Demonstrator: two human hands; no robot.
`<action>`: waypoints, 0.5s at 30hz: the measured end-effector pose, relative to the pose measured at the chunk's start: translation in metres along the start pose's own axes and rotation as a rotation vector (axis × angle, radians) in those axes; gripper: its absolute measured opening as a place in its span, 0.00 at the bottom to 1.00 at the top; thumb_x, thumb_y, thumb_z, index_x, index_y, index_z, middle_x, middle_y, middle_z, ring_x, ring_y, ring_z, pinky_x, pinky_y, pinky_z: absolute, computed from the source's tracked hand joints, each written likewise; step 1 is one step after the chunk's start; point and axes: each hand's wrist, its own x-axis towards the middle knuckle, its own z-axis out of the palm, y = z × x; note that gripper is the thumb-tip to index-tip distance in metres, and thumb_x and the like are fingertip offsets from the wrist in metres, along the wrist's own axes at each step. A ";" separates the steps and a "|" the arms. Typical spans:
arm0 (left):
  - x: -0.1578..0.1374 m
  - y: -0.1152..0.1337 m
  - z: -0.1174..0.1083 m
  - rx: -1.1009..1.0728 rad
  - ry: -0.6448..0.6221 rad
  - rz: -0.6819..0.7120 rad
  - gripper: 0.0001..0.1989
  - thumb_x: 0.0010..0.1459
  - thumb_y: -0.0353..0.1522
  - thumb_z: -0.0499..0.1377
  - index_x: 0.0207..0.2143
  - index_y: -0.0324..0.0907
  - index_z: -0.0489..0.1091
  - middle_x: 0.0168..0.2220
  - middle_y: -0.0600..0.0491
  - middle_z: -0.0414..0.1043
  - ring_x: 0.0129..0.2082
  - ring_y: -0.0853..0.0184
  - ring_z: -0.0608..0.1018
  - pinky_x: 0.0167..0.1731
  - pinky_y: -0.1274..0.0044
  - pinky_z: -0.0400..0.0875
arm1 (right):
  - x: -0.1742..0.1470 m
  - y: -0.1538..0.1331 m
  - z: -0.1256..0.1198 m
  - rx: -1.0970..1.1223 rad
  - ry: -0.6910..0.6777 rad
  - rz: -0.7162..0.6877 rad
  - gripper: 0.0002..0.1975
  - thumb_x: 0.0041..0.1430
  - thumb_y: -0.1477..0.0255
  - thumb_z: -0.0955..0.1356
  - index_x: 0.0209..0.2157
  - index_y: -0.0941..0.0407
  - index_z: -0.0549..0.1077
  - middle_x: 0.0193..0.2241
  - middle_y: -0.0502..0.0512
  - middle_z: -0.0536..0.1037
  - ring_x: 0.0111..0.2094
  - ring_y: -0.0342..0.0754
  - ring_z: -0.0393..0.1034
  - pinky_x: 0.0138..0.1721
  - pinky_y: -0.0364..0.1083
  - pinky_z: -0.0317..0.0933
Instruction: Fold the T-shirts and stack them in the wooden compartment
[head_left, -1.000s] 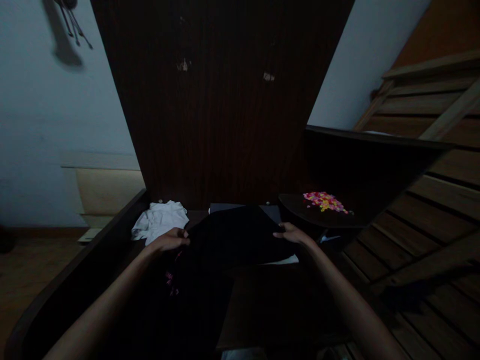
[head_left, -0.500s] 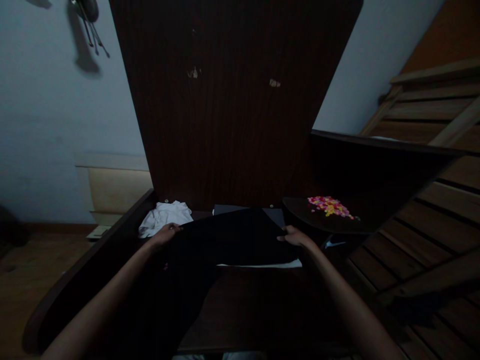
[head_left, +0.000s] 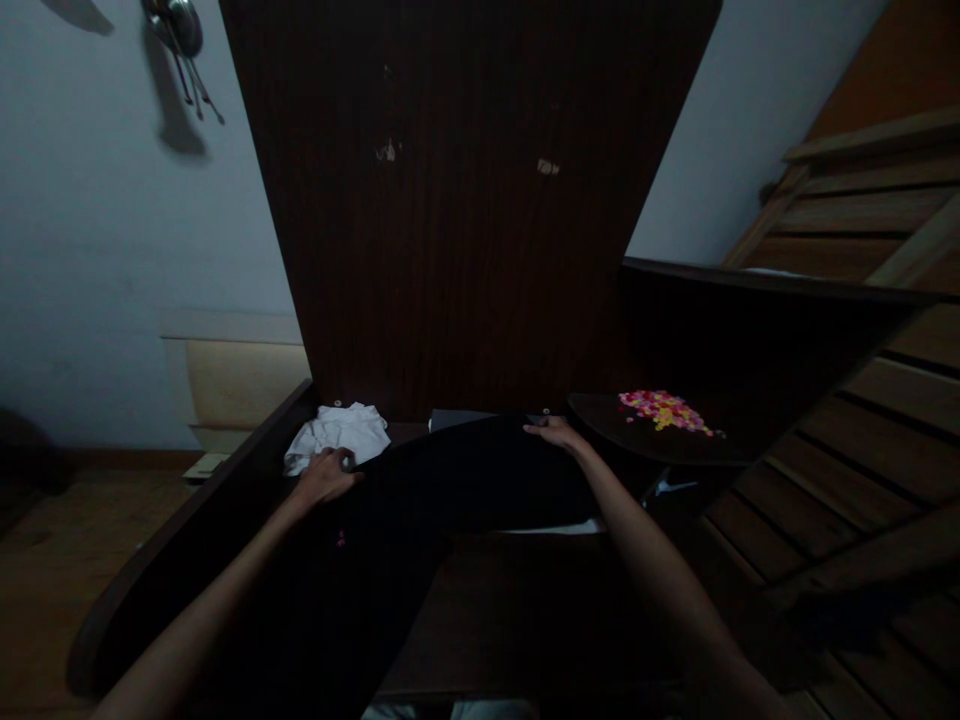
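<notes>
A black cloth garment (head_left: 480, 480) lies spread over the dark desk, one part stretching across between my hands and another running down toward the lower left. Its exact kind is lost in the dark; a small pink mark shows on it. My left hand (head_left: 326, 478) grips its left end, thumb and fingers bent at the edge, close to a crumpled white cloth (head_left: 341, 430). At the upper right edge, my right hand (head_left: 556, 433) has its fingers on the fabric, apparently pinching it. A strip of something pale (head_left: 559, 527) shows under the garment's lower edge.
A dark board (head_left: 465, 250) rises behind the desk (head_left: 517, 620). Small pink and yellow pieces (head_left: 664, 410) lie in a heap on a corner shelf at right. A flat grey item (head_left: 450, 418) sits behind the garment. Wooden slats (head_left: 885, 420) stand at far right.
My right hand has moved left and away from me along the garment, whose right end now sags lower and rounder. My left hand has shifted slightly, still at the left end.
</notes>
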 end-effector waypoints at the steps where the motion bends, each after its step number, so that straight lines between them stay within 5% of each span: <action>1: 0.002 0.001 0.000 0.018 -0.015 0.009 0.24 0.48 0.41 0.56 0.45 0.37 0.74 0.47 0.38 0.74 0.48 0.50 0.76 0.46 0.68 0.68 | 0.002 -0.003 0.002 0.064 -0.016 0.044 0.12 0.51 0.61 0.71 0.27 0.57 0.74 0.28 0.54 0.78 0.34 0.51 0.74 0.36 0.46 0.67; 8: 0.005 0.005 0.005 0.004 -0.159 0.099 0.18 0.47 0.35 0.59 0.42 0.40 0.74 0.42 0.45 0.76 0.43 0.59 0.78 0.43 0.74 0.70 | -0.007 -0.007 0.011 0.514 -0.282 0.054 0.15 0.49 0.64 0.74 0.38 0.57 0.75 0.41 0.60 0.80 0.40 0.52 0.76 0.42 0.48 0.70; 12: -0.005 0.004 0.008 0.055 -0.029 0.141 0.28 0.45 0.36 0.62 0.51 0.40 0.71 0.52 0.40 0.69 0.51 0.53 0.73 0.51 0.67 0.67 | -0.013 -0.004 0.012 0.517 -0.234 -0.024 0.21 0.54 0.63 0.71 0.48 0.55 0.73 0.49 0.59 0.77 0.49 0.53 0.73 0.49 0.50 0.68; 15: -0.008 0.001 0.008 -0.003 -0.024 0.172 0.25 0.46 0.36 0.60 0.49 0.41 0.72 0.50 0.42 0.71 0.50 0.53 0.74 0.50 0.67 0.67 | -0.017 -0.002 0.011 0.450 -0.124 -0.105 0.22 0.57 0.64 0.69 0.53 0.54 0.70 0.54 0.58 0.74 0.56 0.54 0.67 0.56 0.51 0.63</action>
